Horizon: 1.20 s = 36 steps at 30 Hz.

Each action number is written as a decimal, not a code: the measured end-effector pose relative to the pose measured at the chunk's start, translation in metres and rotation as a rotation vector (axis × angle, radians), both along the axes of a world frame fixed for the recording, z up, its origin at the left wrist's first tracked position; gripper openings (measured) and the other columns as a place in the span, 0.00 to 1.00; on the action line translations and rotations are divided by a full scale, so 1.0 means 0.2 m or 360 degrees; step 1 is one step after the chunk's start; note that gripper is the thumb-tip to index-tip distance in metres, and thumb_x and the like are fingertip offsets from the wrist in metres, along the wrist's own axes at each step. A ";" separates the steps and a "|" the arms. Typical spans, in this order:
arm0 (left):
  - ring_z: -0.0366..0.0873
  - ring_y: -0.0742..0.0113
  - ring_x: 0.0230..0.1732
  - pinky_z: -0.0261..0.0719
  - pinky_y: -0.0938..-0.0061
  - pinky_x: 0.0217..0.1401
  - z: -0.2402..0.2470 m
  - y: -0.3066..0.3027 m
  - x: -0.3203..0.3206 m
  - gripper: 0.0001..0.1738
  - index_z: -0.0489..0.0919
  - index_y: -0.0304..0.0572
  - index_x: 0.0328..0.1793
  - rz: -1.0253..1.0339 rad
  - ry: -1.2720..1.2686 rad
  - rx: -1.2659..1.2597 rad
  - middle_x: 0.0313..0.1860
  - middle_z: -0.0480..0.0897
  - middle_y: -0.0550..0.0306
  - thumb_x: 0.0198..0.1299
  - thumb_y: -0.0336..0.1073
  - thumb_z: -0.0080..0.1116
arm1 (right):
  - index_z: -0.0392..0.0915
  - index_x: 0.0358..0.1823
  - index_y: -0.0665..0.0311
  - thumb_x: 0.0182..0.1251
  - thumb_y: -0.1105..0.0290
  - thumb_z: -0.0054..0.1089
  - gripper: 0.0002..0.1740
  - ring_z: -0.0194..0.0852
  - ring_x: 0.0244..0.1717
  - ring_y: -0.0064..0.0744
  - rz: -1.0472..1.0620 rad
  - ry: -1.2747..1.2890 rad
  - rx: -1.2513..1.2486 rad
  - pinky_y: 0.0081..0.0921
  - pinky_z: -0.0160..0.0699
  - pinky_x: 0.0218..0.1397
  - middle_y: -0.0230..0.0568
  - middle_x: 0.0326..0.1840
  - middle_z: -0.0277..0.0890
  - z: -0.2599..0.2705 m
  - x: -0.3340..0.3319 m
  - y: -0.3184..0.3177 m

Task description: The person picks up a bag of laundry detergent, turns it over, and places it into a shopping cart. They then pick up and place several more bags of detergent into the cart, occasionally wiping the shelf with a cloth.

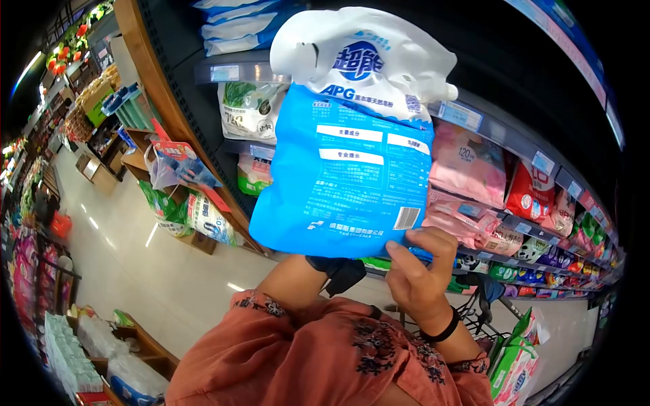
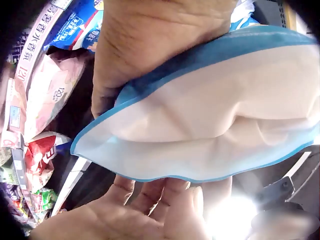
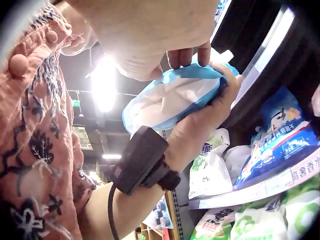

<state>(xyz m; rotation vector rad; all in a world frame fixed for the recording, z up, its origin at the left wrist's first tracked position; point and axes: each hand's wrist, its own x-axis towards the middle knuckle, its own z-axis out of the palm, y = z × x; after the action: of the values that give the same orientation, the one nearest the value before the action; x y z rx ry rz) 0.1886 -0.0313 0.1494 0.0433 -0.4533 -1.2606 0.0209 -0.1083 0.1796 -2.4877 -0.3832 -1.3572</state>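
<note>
A blue and white laundry detergent pouch [image 1: 345, 183] is held up before the shelves, its printed back with a barcode facing the head camera. A small white cap juts from its upper right side. My left hand [image 3: 205, 115] grips the pouch from behind, and the head view hides that hand, showing only its wrist. The right hand [image 1: 423, 271] is at the lower right corner below the barcode, fingers loosely bent and fingertips at the printed face. From beneath, the left wrist view shows the pouch's pale folded bottom [image 2: 200, 130] between the two hands.
Pink bags [image 1: 467, 162], a red bag [image 1: 530, 191] and white bags [image 1: 252, 108] fill the shelves behind. A cart [image 1: 484, 308] stands at the lower right beside a green and pink package [image 1: 518, 358]. The aisle floor [image 1: 115, 237] runs along the left.
</note>
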 end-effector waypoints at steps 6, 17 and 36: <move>0.78 0.44 0.63 0.81 0.55 0.67 -0.04 0.02 0.11 0.35 0.65 0.31 0.76 0.0186 -0.0195 0.0163 0.68 0.75 0.41 0.75 0.52 0.51 | 0.83 0.56 0.53 0.43 0.81 0.68 0.32 0.72 0.51 0.49 -0.0052 -0.0001 -0.0001 0.44 0.74 0.55 0.44 0.53 0.73 0.01 0.10 0.07; 0.78 0.45 0.63 0.81 0.56 0.67 -0.17 -0.04 0.11 0.34 0.65 0.31 0.76 0.0350 -0.0359 0.0329 0.67 0.75 0.41 0.75 0.51 0.50 | 0.83 0.56 0.52 0.45 0.80 0.67 0.31 0.72 0.51 0.47 -0.0105 -0.0015 -0.0036 0.42 0.74 0.54 0.43 0.53 0.72 0.00 0.09 0.05; 0.79 0.47 0.62 0.81 0.57 0.66 -0.27 -0.08 0.08 0.34 0.65 0.32 0.76 0.0413 -0.0459 0.0447 0.67 0.76 0.42 0.75 0.51 0.50 | 0.84 0.54 0.51 0.47 0.80 0.67 0.29 0.72 0.50 0.46 -0.0119 -0.0005 -0.0049 0.43 0.74 0.55 0.41 0.53 0.71 -0.04 0.09 0.02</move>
<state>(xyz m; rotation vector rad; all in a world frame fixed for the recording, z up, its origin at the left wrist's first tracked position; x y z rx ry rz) 0.2055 -0.0470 0.0947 0.5118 -0.4969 -1.0563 0.0387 -0.1046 0.1713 -2.5488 -0.3174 -1.3940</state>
